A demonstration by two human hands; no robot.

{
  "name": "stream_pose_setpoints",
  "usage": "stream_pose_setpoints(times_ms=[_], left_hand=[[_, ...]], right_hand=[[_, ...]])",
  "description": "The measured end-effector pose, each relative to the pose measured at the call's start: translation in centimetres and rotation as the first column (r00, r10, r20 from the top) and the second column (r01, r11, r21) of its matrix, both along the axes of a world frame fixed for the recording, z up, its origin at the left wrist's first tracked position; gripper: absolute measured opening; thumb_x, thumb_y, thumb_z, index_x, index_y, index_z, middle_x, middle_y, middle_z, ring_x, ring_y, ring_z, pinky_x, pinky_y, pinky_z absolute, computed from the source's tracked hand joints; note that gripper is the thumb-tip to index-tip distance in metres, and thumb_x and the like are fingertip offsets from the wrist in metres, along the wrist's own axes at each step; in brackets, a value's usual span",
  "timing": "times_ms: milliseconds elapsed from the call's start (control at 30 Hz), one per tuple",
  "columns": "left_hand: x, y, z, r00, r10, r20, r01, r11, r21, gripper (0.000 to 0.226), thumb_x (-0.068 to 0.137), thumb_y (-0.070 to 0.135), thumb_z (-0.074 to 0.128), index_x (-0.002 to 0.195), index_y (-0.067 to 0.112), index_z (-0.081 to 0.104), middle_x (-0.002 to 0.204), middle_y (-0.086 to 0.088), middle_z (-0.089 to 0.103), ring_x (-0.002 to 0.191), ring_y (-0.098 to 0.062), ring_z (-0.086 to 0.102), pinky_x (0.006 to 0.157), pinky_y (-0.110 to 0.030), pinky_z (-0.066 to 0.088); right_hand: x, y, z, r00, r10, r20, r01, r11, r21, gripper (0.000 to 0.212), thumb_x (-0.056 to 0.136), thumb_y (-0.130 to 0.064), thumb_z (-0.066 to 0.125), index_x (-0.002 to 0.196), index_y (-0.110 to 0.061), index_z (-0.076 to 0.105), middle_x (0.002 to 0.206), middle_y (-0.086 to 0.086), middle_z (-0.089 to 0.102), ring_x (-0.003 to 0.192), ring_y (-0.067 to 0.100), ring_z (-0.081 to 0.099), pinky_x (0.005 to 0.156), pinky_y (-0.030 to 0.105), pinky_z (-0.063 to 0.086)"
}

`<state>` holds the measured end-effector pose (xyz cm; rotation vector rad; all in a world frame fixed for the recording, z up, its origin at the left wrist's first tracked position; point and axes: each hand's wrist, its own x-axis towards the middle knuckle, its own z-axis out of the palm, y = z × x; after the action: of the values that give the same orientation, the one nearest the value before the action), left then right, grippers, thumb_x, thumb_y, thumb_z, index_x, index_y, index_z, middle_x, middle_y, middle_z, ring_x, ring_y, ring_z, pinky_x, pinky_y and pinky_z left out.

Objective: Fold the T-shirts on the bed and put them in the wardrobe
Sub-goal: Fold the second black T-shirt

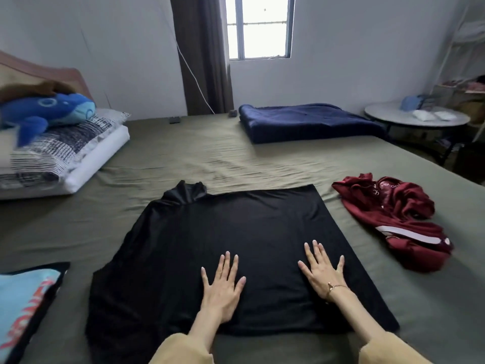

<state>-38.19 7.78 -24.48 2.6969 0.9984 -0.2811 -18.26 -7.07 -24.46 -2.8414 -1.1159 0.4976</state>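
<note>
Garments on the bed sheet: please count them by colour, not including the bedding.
Black: 1, the black T-shirt, spread flat under the left hand and right hand.
Dark red: 1, the crumpled red garment.
Light blue with black edge: 1, the blue printed garment, cut off by the frame.
Total: 3

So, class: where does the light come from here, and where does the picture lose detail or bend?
Head view: daylight enters through the window, which is blown out white; the black T-shirt under both flat hands, left and right, shows little fold detail; the wide lens curves the bed edges; the blue plush looks slightly soft.
</note>
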Motion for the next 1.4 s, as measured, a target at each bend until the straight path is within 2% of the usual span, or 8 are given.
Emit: stream_pose_setpoints(times_ms=[400,567,667,767,867,1000,1133,1400], left_hand=[[-3.5,-5.5,0.1,0.999,-0.002,-0.046,0.001,1.000,-0.020,0.058,0.103,0.046,0.011,0.147,0.026,-0.020,0.154,0.001,-0.030,0.142,-0.012,-0.026,0.114,-0.050,-0.013],[-3.3,-6.5,0.8,0.997,0.021,-0.072,-0.023,0.999,-0.028,0.058,0.103,0.042,0.012,0.149,0.022,-0.018,0.155,-0.005,-0.027,0.143,-0.017,-0.024,0.114,-0.053,-0.008],[-3.1,-7.2,1.0,1.000,0.001,0.021,-0.002,0.999,0.033,0.057,0.103,0.040,0.022,0.153,0.019,0.003,0.159,-0.010,-0.002,0.147,-0.021,-0.003,0.117,-0.048,0.005],[-3.7,-7.3,1.1,0.979,-0.095,0.181,0.075,0.991,0.112,0.051,0.097,0.044,0.039,0.142,0.021,0.034,0.140,-0.002,0.033,0.132,-0.017,0.028,0.110,-0.034,0.026],[-5.2,-6.5,1.5,0.969,-0.164,0.187,0.145,0.983,0.109,0.053,0.088,0.041,0.049,0.137,0.023,0.040,0.130,0.003,0.037,0.122,-0.014,0.034,0.101,-0.031,0.032],[-7.2,-4.9,1.7,0.985,-0.154,0.080,0.132,0.964,0.230,0.055,0.085,0.019,0.047,0.139,0.021,0.035,0.133,0.001,0.036,0.123,-0.016,0.035,0.098,-0.032,0.036],[-7.9,-4.1,1.7,0.993,-0.108,0.052,0.085,0.939,0.335,0.060,0.084,0.001,0.043,0.140,0.021,0.033,0.131,0.001,0.039,0.121,-0.017,0.038,0.093,-0.032,0.040],[-5.5,-2.0,2.4,0.976,-0.063,0.209,-0.014,0.938,0.346,0.034,0.092,0.001,0.035,0.108,0.016,0.061,0.107,0.003,0.060,0.099,-0.017,0.058,0.083,-0.027,0.044]], right_hand=[[-2.2,-8.8,-0.8,0.995,0.011,0.100,-0.009,1.000,-0.026,0.058,0.102,-0.043,0.011,0.148,-0.022,-0.017,0.156,0.002,-0.023,0.144,0.014,-0.017,0.116,0.046,-0.005],[-3.4,-8.8,0.0,0.989,0.081,0.127,-0.083,0.996,0.017,0.051,0.104,-0.029,0.016,0.151,-0.017,-0.001,0.159,-0.001,-0.011,0.146,0.011,-0.008,0.117,0.044,0.002],[-4.2,-8.4,0.4,0.974,0.189,0.121,-0.202,0.973,0.108,0.050,0.102,-0.015,0.027,0.150,-0.018,0.017,0.159,-0.003,0.006,0.145,0.011,0.011,0.118,0.038,0.011],[-4.6,-8.6,0.8,0.955,0.292,0.058,-0.297,0.932,0.207,0.048,0.096,-0.024,0.044,0.143,-0.024,0.035,0.154,-0.005,0.022,0.139,0.013,0.026,0.116,0.035,0.019],[-4.5,-9.1,1.2,0.923,0.383,0.035,-0.384,0.910,0.154,0.059,0.084,-0.031,0.055,0.140,-0.030,0.036,0.154,-0.009,0.021,0.139,0.013,0.026,0.115,0.034,0.021],[-4.2,-9.2,1.9,0.905,0.420,0.070,-0.425,0.899,0.106,0.064,0.080,-0.016,0.054,0.140,-0.026,0.036,0.152,-0.007,0.024,0.136,0.015,0.032,0.108,0.026,0.030],[-4.2,-8.9,2.1,0.922,0.323,0.215,-0.359,0.921,0.154,0.051,0.080,0.000,0.045,0.125,-0.023,0.046,0.136,-0.008,0.040,0.119,0.016,0.048,0.088,0.026,0.041],[-0.9,-8.3,3.1,0.978,-0.030,0.206,-0.022,0.969,0.246,0.028,0.082,-0.008,0.050,0.103,-0.022,0.063,0.110,-0.003,0.063,0.104,0.019,0.059,0.084,0.028,0.042]])
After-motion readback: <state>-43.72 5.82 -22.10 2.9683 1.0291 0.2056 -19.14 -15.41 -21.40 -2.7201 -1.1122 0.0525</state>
